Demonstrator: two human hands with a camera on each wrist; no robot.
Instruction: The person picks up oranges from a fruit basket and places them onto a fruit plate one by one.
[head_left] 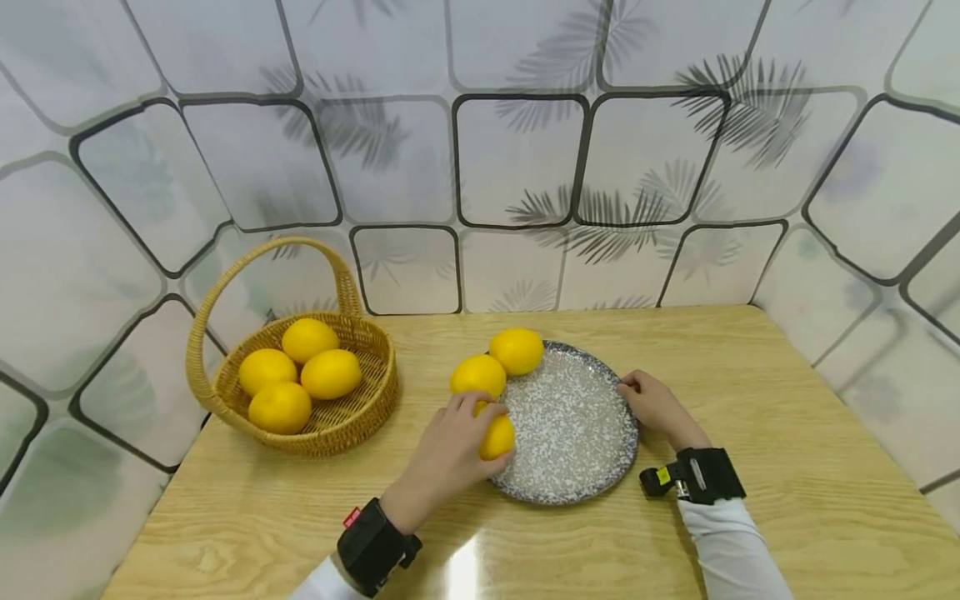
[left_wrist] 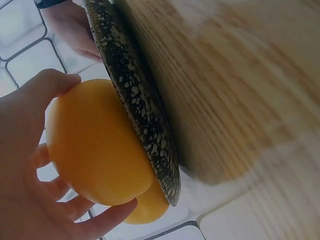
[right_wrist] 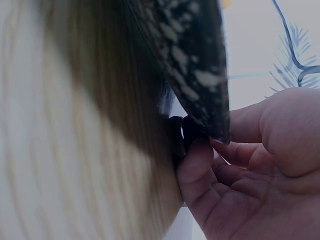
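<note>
While the left hand (head_left: 452,444) partly hides the lemon (head_left: 498,436) its fingers (left_wrist: 107,217) grip mid-frame, the right hand (head_left: 662,407) pinches the plate (head_left: 566,425) and the lower-left red tag (head_left: 352,517) is unreadable.

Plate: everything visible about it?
The plate is round, its top pale grey with white speckles, its rim and underside dark with light flecks; it looks like stoneware or enamel. It lies face up on the table. The right hand pinches its right edge. Three lemons, one in the left hand, hide part of its left rim; whether they touch it is unclear.
</note>
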